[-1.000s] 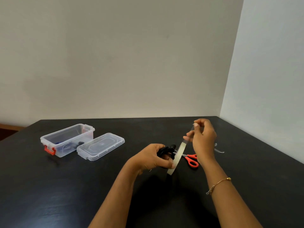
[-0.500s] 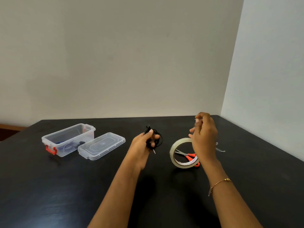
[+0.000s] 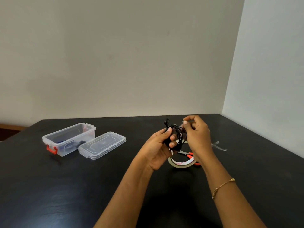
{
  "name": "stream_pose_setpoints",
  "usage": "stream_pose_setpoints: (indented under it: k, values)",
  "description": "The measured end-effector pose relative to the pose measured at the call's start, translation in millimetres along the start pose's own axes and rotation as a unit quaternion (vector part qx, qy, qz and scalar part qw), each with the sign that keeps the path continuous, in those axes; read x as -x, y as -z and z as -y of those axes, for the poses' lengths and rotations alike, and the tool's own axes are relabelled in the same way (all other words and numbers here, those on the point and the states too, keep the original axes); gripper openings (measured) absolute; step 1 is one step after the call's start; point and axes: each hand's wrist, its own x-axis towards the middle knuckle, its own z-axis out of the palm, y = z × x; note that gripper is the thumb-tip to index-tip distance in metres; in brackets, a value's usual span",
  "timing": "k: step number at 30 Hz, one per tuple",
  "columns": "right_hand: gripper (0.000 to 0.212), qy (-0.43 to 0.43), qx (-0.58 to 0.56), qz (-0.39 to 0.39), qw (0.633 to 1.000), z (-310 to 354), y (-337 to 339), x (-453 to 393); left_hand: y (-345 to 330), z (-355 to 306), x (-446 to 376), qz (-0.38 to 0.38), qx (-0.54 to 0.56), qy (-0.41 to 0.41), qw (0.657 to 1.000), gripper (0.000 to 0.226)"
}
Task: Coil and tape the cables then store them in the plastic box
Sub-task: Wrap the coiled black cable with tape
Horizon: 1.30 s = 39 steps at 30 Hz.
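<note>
Both hands have drawn together since half a second ago, when the left hand [image 3: 158, 148] held the coiled black cable [image 3: 175, 134] well apart from the right hand [image 3: 197, 134], which was raised above the tape roll [image 3: 181, 162]; now the right hand's fingers meet the coil. Left hand: fingers and thumb curled round the bundle, gripping it above the table, a metal plug tip hanging below the fingers. Right hand: thumb and forefinger pinched together at the coil's upper right edge on what seems to be a short clear tape strip, too faint to confirm; a thin gold bracelet [image 3: 222, 186] circles the wrist. Tape roll: lying on the black table [image 3: 65, 186] beneath the hands, partly hidden by them, with the orange-handled scissors [image 3: 189, 155] just beside or under its far rim. Clear tape scrap [image 3: 218, 146]: on the surface to the right of the hands. Clear plastic box [image 3: 69, 139]: open, red latch at its near end, dark and blue items inside, standing at the left; its lid [image 3: 102, 144] lies flat just beside it on the right. Two plain pale walls meet in a corner behind the table's far right end
</note>
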Motion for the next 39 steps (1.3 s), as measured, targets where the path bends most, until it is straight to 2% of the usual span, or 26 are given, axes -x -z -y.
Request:
stream_pose_setpoints:
  k: [3,7,15,20,26,32,35,39]
  values:
    - [0.008,-0.035,-0.011,0.039,0.999,0,-2,1,1,3,-2,-0.041,0.002,0.001,0.999,0.017]
    - [0.008,-0.055,-0.02,0.046,0.997,-1,-4,3,1,8,-6,-0.086,0.002,0.0,0.996,0.016]
    - [0.008,0.009,0.021,0.063,0.998,3,-4,5,-6,11,-7,-0.154,-0.033,-0.038,0.987,0.016]
    - [0.013,0.043,0.034,0.102,0.993,5,-3,7,-6,10,-7,-0.187,-0.05,-0.062,0.979,0.016]
    - [0.009,0.092,0.049,0.151,0.983,5,5,4,-4,11,-7,-0.188,-0.134,-0.092,0.969,0.018]
    - [0.03,0.143,0.072,0.171,0.972,2,8,2,-2,10,-5,-0.175,-0.172,-0.08,0.966,0.021]
    - [0.023,0.162,0.083,0.209,0.961,-1,6,4,-1,9,-5,-0.167,-0.185,-0.082,0.965,0.02]
    - [0.022,0.183,0.086,0.197,0.959,-3,1,7,1,6,-4,-0.163,-0.202,-0.083,0.962,0.019]
